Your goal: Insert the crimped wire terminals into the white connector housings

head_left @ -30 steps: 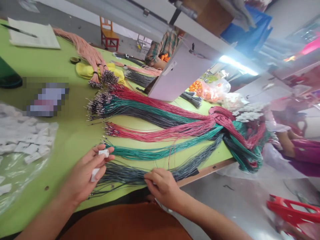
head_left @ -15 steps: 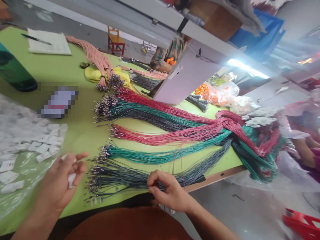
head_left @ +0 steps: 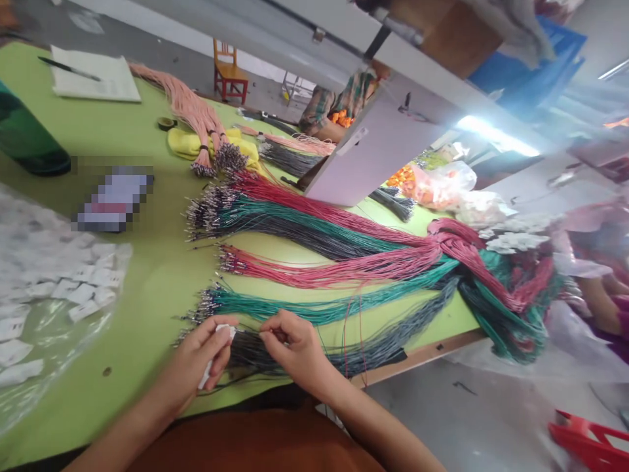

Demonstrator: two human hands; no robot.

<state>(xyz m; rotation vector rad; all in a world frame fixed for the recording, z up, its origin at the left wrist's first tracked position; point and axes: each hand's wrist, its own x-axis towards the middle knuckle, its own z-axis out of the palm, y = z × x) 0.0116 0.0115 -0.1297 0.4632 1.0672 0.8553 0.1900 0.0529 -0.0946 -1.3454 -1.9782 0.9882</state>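
Green worktable [head_left: 147, 275] covered in wire bundles, red, teal, grey. Left hand [head_left: 199, 364] pinches a small white connector [head_left: 223, 332] at the near edge. Right hand [head_left: 295, 347] fingers closed on a thin wire from the grey bundle [head_left: 373, 341], just beside the connector.

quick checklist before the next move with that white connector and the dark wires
1. White connector pinched in left hand: ok.
2. Right hand fingertips on a wire from the dark wire bundle, close to the connector: ok.
3. Wire terminal lined up with a connector slot: cannot tell, too small and hidden by fingers.
4. Teal wire bundle and red wire bundle lie apart from the dark one near the hands: ok.
5. Spare white connectors on the plastic sheet beside the left hand: ok.
6. Loose red strands cross over the dark bundle: not ok.
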